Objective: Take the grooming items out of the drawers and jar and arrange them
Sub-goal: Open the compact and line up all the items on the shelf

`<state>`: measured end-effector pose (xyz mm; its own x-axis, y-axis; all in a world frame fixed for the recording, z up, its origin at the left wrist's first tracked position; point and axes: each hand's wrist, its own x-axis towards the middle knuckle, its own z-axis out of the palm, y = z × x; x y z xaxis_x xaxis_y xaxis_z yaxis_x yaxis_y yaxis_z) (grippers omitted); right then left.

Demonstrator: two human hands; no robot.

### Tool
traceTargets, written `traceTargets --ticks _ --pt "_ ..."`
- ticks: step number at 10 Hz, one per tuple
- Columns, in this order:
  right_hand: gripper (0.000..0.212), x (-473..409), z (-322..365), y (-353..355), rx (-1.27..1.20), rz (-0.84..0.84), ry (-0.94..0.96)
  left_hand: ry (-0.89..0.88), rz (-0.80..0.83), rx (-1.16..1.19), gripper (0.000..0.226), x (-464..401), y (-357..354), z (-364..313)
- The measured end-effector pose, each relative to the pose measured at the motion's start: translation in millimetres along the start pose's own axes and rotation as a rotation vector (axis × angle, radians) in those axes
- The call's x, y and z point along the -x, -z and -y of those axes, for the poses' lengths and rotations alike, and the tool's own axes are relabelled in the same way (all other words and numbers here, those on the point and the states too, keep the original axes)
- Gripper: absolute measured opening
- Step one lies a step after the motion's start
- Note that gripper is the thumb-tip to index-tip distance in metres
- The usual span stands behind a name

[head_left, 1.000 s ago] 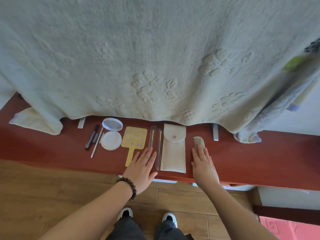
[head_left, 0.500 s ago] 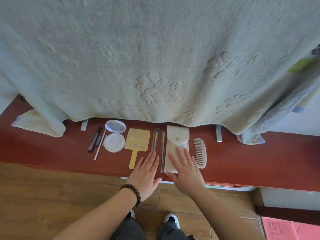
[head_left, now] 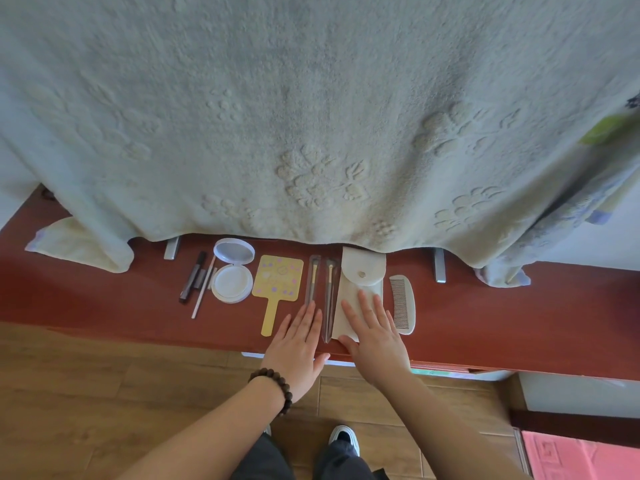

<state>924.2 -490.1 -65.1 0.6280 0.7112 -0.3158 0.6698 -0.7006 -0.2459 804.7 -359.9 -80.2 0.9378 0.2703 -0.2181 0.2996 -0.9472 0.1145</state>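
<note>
- Grooming items lie in one row on the red-brown ledge (head_left: 519, 317), just below the hem of the pale embossed blanket (head_left: 311, 116).
- Landmark: cream pouch (head_left: 360, 282), flat, soft-looking, with a rounded flap and one metal snap, its flap end tucked at the blanket hem.
- Right hand (head_left: 375, 336) lies palm down on the pouch's near half, fingers straight and spread wide, gripping nothing.
- Comb (head_left: 403, 303), off-white with fine teeth and one rounded end, sits just right of the pouch, close to the right hand's little finger; contact not clear.
- Two slim makeup brushes (head_left: 329, 289) in clear sleeves lie just left of the pouch, parallel to it.
- Left hand (head_left: 298, 344) is flat and open left of the pouch, fingertips over the near end of the farther brush; a dark bead bracelet (head_left: 273, 386) circles the wrist.
- Yellow hand mirror (head_left: 277, 284), square with pastel spots and a thin handle, lies left of the brushes.
- Round white compact (head_left: 232, 271), lid hinged open, is farther left.
- Dark tube and thin pencils (head_left: 197, 282) end the row, farthest from the pouch.
- Both forearms reach in from below, bare, angled inward.
</note>
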Motion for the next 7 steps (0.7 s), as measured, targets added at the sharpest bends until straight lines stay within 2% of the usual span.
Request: traceTargets --ticks 3,5,7 --pt "0.063 -1 -8 6 0.016 0.056 0.037 0.03 0.042 0.005 0.073 1 0 -5" --pt "0.063 1 -5 8 0.018 0.058 0.029 0.053 0.008 0.035 0.074 4 -2 -10" --pt "0.063 7 -6 15 -0.046 -0.001 0.047 0.108 -0.197 0.075 0.074 4 -4 -8"
